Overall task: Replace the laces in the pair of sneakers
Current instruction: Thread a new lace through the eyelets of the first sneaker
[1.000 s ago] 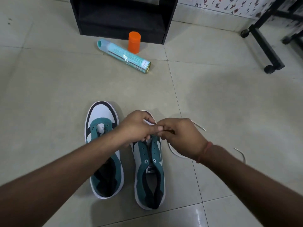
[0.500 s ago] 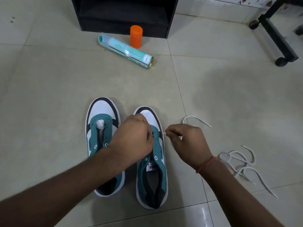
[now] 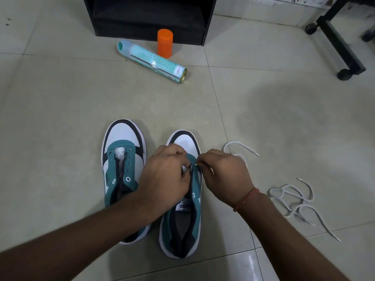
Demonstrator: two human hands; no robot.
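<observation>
Two sneakers (image 3: 123, 175) stand mid-floor (image 3: 60, 108). Left hand (image 3: 164, 179) grips the right sneaker's (image 3: 182, 226) eyelet flap; right hand (image 3: 225, 175) pinches a lace (image 3: 239, 147) tip. Spare lace (image 3: 292, 199) lies right.

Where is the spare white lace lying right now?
In the head view, the spare white lace lies loose on the floor tiles, right of the right sneaker.

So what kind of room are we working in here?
Probably a room in a home, with the work done on the tiled floor: a black open cabinet stands on it, with a spray can lying loose and a castered black frame nearby.
</observation>
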